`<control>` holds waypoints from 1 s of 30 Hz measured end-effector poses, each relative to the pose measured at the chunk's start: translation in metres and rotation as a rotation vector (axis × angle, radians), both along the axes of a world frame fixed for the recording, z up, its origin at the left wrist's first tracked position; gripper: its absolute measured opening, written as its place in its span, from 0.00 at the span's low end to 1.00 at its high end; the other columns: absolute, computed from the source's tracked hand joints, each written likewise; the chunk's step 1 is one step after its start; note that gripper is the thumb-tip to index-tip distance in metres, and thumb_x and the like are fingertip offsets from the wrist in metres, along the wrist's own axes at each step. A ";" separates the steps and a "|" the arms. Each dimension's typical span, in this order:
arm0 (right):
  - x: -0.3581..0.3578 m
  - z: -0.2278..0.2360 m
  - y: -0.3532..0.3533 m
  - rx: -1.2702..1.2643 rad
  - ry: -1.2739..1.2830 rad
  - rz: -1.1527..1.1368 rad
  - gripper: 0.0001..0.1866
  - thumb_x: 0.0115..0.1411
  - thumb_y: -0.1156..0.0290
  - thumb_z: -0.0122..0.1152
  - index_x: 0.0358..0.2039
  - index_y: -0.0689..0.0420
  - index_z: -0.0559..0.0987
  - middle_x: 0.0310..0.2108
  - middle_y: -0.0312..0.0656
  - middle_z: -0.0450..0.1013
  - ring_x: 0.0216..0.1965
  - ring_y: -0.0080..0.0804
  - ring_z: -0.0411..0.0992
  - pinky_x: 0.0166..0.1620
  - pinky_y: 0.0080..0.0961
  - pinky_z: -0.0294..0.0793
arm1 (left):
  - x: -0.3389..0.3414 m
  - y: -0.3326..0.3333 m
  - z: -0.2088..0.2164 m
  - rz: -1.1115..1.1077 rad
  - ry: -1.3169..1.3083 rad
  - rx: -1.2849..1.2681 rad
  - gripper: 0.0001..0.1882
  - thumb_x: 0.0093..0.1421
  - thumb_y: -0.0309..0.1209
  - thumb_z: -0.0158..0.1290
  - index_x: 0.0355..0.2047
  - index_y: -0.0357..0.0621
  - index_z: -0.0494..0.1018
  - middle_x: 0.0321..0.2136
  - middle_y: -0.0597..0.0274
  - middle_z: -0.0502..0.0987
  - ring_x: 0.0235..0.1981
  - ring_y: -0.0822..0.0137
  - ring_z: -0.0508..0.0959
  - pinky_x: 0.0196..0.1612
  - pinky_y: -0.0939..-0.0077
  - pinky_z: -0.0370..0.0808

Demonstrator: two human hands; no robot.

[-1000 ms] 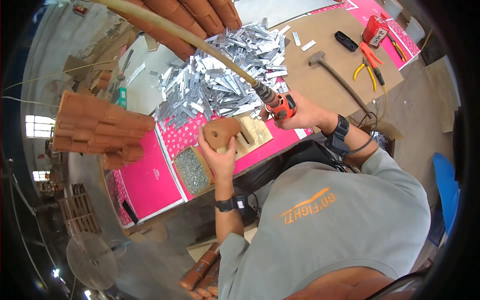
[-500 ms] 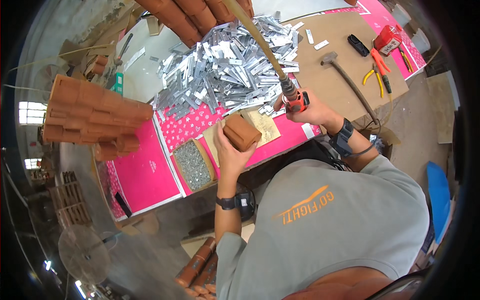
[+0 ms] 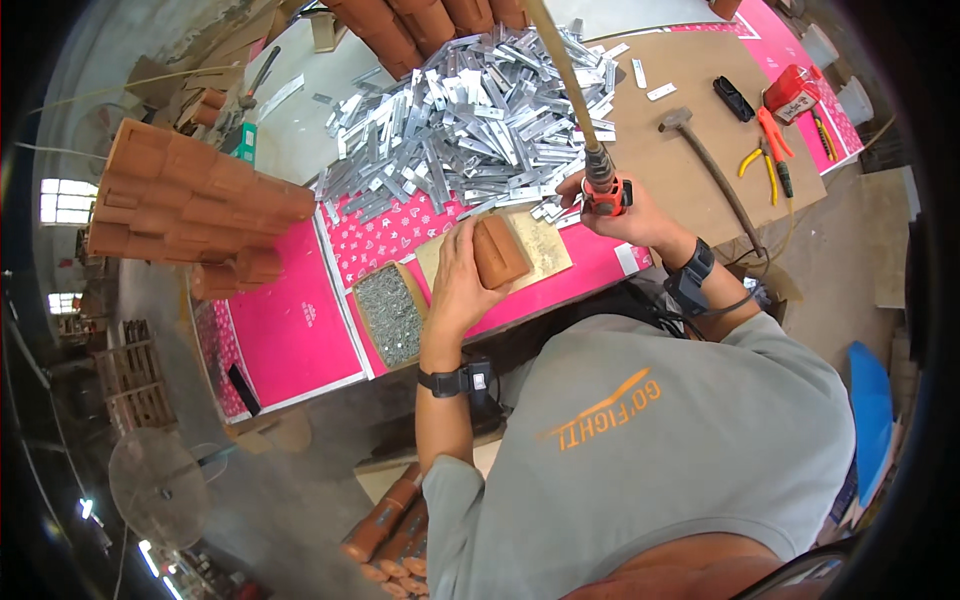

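My left hand is wrapped round the left side of a short terracotta-coloured piece, curved, with a groove along its top. That piece rests on a pale board at the table's near edge. Up to the right, my right hand grips a red air screwdriver, whose yellowish hose rises out of the picture. Its tip is hidden from sight. Just beyond both hands lies a big heap of flat silver metal strips. An open box of small screws sits left of my left hand.
Stacked terracotta pieces stand at the left; more are at the back. On brown cardboard at the right lie a hammer, yellow-handled pliers, a black case and a red container.
My left hand has turned the terracotta piece and brought it down onto the board. My right hand with the air screwdriver keeps nearly the same place. The whole view has shifted slightly.
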State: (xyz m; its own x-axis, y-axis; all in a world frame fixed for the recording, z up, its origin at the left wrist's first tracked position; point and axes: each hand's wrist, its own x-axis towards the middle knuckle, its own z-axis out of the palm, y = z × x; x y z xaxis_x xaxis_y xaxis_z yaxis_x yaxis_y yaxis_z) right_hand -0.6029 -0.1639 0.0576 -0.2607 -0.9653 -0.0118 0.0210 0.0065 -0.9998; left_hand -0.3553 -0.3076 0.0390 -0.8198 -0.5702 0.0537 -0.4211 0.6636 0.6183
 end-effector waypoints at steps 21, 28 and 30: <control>0.004 0.004 0.003 -0.073 -0.144 0.323 0.18 0.45 0.84 0.55 0.40 0.62 0.79 0.37 0.42 0.78 0.35 0.28 0.76 0.40 0.27 0.76 | -0.036 -0.134 -0.070 0.516 -0.157 -0.002 0.24 0.50 0.44 0.65 0.37 0.34 0.82 0.31 0.46 0.83 0.33 0.53 0.83 0.40 0.63 0.78; -0.007 -0.006 0.007 -0.134 -0.115 0.317 0.18 0.46 0.83 0.58 0.40 0.61 0.79 0.34 0.37 0.78 0.34 0.23 0.75 0.42 0.24 0.76 | -0.026 -0.143 -0.074 0.650 0.001 0.481 0.22 0.50 0.30 0.68 0.43 0.31 0.77 0.28 0.56 0.80 0.24 0.69 0.79 0.25 0.73 0.77; -0.010 -0.008 0.007 -0.139 -0.114 0.289 0.17 0.46 0.82 0.58 0.40 0.61 0.79 0.34 0.37 0.78 0.35 0.22 0.75 0.42 0.24 0.76 | -0.022 -0.128 -0.063 0.692 0.178 0.591 0.33 0.54 0.23 0.64 0.59 0.34 0.65 0.36 0.58 0.78 0.29 0.70 0.78 0.26 0.76 0.78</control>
State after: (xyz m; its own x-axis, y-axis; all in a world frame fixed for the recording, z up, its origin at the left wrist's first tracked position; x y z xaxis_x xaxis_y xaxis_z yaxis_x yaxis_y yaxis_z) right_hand -0.6128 -0.1568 0.0498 0.0196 -0.9935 0.1122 0.1499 -0.1080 -0.9828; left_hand -0.3770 -0.4359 -0.0243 -0.2942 -0.9044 -0.3089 -0.4724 -0.1434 0.8696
